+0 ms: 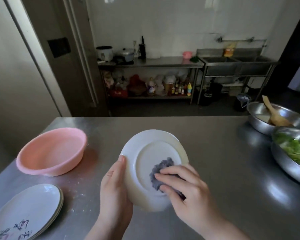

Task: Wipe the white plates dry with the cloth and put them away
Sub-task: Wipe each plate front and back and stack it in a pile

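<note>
Above the steel counter point(206, 149) at lower centre, the left hand point(113, 193) is gripping the tilted white plate point(145, 153) while the right hand point(185, 189) is pressing the cloth point(160, 168) onto its underside, the stack of plates point(29, 210) lying lower left, nearer the left hand.

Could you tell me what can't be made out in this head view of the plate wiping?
- Front face of the held plate: turned away.
- Most of the cloth: under the right hand.
- Plate stack: cut off by the frame's edge, count unclear.
- Far shelf bottles: too small, dim.
</note>
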{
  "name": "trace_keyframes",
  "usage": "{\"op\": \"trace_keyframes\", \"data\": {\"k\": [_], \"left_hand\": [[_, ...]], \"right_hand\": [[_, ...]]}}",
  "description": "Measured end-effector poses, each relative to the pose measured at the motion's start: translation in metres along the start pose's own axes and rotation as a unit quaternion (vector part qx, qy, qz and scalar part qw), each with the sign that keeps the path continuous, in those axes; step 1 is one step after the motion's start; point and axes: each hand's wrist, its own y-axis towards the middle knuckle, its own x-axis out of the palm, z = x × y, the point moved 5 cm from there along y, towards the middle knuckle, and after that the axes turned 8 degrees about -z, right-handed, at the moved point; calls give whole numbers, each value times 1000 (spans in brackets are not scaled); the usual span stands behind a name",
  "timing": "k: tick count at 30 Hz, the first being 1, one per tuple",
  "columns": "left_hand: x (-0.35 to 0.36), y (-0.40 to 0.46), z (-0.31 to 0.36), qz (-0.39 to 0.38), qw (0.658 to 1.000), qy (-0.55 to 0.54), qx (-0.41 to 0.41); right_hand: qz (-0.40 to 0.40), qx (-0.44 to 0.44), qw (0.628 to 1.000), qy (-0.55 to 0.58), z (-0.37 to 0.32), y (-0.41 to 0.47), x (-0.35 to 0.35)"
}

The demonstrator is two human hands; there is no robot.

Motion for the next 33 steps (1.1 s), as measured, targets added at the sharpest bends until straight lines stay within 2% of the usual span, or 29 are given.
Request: {"op": "trace_keyframes", "data": {"k": [3,6,8,12,13,17,18,20,22,26,28,31,33], "left_hand": [[-2,-2,2,-7,999,30,11],[2,-5,1,-9,999,47,4],[7,-5,5,-24,994,99,27],[11,-4,20,-42,987,136,79],[10,-4,23,-44,986,135,84],[11,-7,33,-55,977,170,119],[13,-7,36,-57,972,185,131],[11,-6,39,-56,972,188,133],[10,-2,40,-55,976,171,122],[0,7,35,26,994,63,87],[-5,14,35,46,995,1,85],[-1,19,35,67,993,-75,56],[3,19,29,97,989,-114,8]], "right_hand": [[76,87,993,-30,18,16,-19],[85,157,983,31,23,50,-27],[44,130,990,44,9,70,-20],[-25,-11,999,28,-24,80,-8],[-19,-8,999,38,-17,82,-13],[35,149,983,103,23,84,-26],[39,143,984,96,17,83,-24],[34,71,995,67,-5,79,-17],[21,27,997,68,-11,79,-17],[24,174,977,123,26,81,-34],[39,202,969,136,32,69,-33],[127,179,969,113,23,41,-22],[163,130,976,57,6,23,-6]]}}
